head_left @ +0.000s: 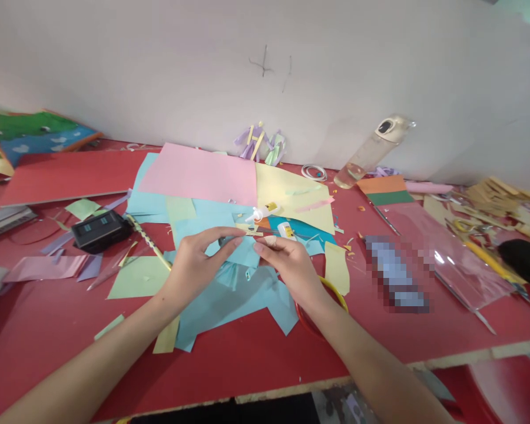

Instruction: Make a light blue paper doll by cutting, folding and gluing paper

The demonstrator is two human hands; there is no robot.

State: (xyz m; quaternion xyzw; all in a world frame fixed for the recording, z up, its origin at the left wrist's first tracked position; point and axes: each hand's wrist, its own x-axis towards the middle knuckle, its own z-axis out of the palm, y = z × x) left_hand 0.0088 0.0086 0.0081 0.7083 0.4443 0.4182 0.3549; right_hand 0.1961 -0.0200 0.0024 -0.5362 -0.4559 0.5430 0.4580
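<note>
My left hand (198, 259) and my right hand (289, 262) meet over light blue paper (221, 309), fingertips close together. Thumb and index finger of the left one pinch, but what lies between them is too small to make out. The right one is also closed in a pinch, its held piece hidden by the fingers. Just beyond the fingertips lie a white glue bottle (265, 212) with a yellow label and a second small white bottle (286, 230). A small gathered blue paper piece (232, 275) is below the hands. Red and yellow rings, apparently scissor handles (335, 291), show under my right forearm.
Pink paper (203, 176) and yellow paper (294, 197) lie towards the wall, where paper figures (254, 141) lean. A clear water bottle (371, 153) tilts against the wall. A black device (101, 229) sits left; a plastic sleeve (454, 253) and scraps lie right.
</note>
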